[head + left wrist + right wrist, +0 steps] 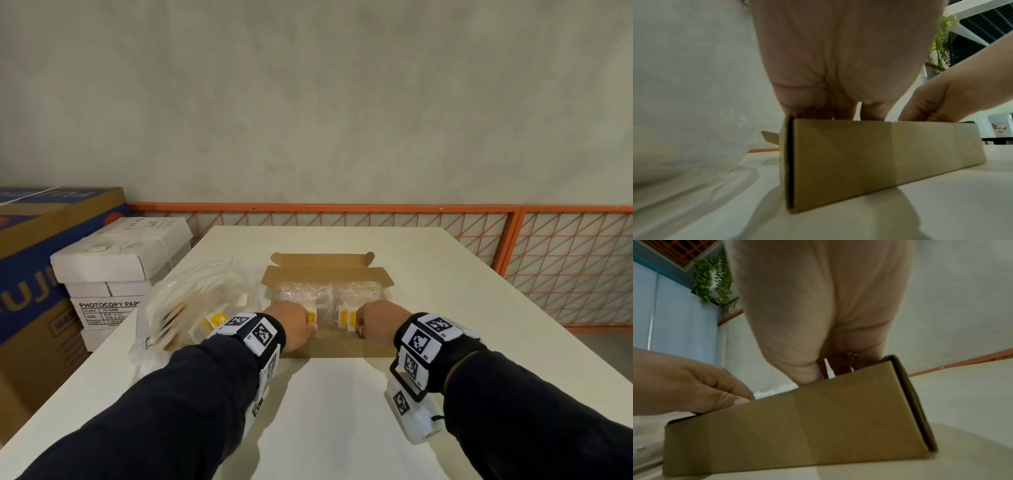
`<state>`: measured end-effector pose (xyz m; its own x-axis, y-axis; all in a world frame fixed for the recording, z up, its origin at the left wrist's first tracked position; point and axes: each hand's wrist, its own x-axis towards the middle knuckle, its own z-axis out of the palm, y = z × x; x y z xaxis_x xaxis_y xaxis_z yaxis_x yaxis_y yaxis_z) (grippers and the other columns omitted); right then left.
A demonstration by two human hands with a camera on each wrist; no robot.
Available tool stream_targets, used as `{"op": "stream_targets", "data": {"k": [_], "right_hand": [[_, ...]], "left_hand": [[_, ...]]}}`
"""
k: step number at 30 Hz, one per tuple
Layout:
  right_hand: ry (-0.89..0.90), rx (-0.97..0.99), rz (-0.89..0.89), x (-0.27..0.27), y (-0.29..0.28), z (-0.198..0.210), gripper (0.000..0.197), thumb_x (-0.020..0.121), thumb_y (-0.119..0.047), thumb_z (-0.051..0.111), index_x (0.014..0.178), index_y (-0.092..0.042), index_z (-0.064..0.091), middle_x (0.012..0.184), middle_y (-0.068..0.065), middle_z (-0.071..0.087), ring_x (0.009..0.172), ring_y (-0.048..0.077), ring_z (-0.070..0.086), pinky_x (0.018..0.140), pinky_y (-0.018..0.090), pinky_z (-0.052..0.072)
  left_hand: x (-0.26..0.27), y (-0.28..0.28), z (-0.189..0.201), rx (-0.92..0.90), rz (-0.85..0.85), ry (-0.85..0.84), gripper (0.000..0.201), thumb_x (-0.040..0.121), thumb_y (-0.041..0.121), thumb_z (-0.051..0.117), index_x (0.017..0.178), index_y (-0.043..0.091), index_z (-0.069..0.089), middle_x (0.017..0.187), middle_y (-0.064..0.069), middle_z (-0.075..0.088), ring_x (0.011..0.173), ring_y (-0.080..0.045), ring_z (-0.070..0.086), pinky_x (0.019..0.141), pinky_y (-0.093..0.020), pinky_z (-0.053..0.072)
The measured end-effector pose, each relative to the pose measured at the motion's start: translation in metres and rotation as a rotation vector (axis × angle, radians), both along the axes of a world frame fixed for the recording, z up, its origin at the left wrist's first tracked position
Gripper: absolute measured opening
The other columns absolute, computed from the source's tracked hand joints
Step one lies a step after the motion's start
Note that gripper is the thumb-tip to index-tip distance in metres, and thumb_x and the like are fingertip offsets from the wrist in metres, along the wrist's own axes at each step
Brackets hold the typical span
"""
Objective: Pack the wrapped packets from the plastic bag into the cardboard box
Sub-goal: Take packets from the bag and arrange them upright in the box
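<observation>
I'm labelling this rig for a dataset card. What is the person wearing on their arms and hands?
Both arms are in dark long sleeves. The left hand and right hand are bare, without gloves. Each wrist has a black band carrying white square tags printed with black pixel-pattern markers, and a white plastic camera housing hangs below it. A thin dark cord shows beside the right housing.

I can read "PHOTOCOPY PAP", cut off at the table edge, on a white paper carton left of my table, with "SIZE" below, and large letters "UJI" on the blue box.
</observation>
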<state>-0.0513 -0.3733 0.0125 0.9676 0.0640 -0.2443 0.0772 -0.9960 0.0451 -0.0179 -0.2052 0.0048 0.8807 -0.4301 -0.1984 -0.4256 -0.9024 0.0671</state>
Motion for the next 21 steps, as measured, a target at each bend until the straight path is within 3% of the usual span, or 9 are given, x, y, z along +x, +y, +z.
{"op": "stream_targets", "data": {"k": [3,6,9,12,15,17,19,21], "right_hand": [[-0.006,0.012,-0.02,-0.001,0.0,0.0,0.029,0.092,-0.007,0.042,0.111,0.0,0.062,0.113,0.016,0.064,0.087,0.023,0.056,0.077,0.028,0.045],[-0.049,0.054,-0.038,-0.004,-0.002,0.004,0.03,0.091,-0.006,0.042,0.114,-0.002,0.061,0.116,0.014,0.063,0.103,0.027,0.059,0.084,0.029,0.047],[-0.1,0.101,-0.043,-0.006,-0.005,0.008,0.03,0.092,-0.008,0.044,0.116,-0.007,0.06,0.118,0.011,0.062,0.109,0.025,0.058,0.085,0.027,0.045],[-0.137,0.176,-0.043,-0.007,-0.005,0.011,0.032,0.091,-0.008,0.042,0.116,-0.011,0.061,0.12,0.008,0.061,0.109,0.023,0.057,0.087,0.026,0.044],[-0.156,0.278,-0.049,-0.01,-0.004,0.015,0.033,0.091,-0.01,0.04,0.115,-0.015,0.062,0.126,0.005,0.058,0.112,0.021,0.055,0.088,0.024,0.041],[-0.163,0.344,-0.057,-0.015,-0.001,0.019,0.031,0.092,-0.011,0.041,0.115,-0.016,0.062,0.128,0.004,0.057,0.112,0.019,0.054,0.085,0.021,0.039],[-0.169,0.403,-0.049,-0.019,0.002,0.021,0.03,0.093,-0.012,0.042,0.114,-0.016,0.062,0.124,0.003,0.058,0.107,0.017,0.055,0.081,0.019,0.037],[-0.187,0.462,-0.037,-0.023,0.005,0.022,0.026,0.093,-0.012,0.043,0.108,-0.015,0.063,0.112,0.002,0.06,0.089,0.012,0.055,0.071,0.017,0.038]], "left_hand": [[-0.001,0.0,0.002,0.012,0.016,-0.007,0.043,0.098,0.036,0.035,0.102,0.003,0.062,0.089,-0.011,0.057,0.088,-0.025,0.056,0.083,-0.031,0.044],[0.002,0.006,0.003,-0.092,0.052,-0.046,0.031,0.093,0.032,0.043,0.093,0.008,0.063,0.085,-0.006,0.059,0.087,-0.023,0.059,0.083,-0.031,0.047],[0.004,0.016,0.009,-0.189,0.112,-0.13,0.025,0.09,0.026,0.047,0.098,0.012,0.066,0.092,-0.005,0.065,0.088,-0.021,0.061,0.077,-0.028,0.048],[0.007,0.032,0.02,-0.24,0.217,-0.229,0.023,0.089,0.018,0.047,0.103,0.012,0.064,0.101,-0.006,0.064,0.095,-0.023,0.06,0.081,-0.029,0.049],[0.014,0.058,0.025,-0.07,0.389,-0.325,0.036,0.089,0.024,0.047,0.123,0.013,0.051,0.124,-0.008,0.052,0.117,-0.028,0.05,0.096,-0.036,0.044],[0.017,0.082,0.019,0.088,0.47,-0.268,0.051,0.086,0.034,0.053,0.134,0.019,0.042,0.138,-0.006,0.042,0.127,-0.03,0.041,0.101,-0.039,0.038],[0.019,0.101,0.008,0.228,0.456,-0.17,0.058,0.082,0.042,0.059,0.135,0.023,0.045,0.139,-0.002,0.046,0.126,-0.024,0.046,0.099,-0.034,0.04],[0.018,0.108,0.003,0.26,0.488,-0.075,0.055,0.077,0.045,0.066,0.126,0.022,0.055,0.123,0.0,0.058,0.117,-0.02,0.055,0.091,-0.029,0.044]]}}
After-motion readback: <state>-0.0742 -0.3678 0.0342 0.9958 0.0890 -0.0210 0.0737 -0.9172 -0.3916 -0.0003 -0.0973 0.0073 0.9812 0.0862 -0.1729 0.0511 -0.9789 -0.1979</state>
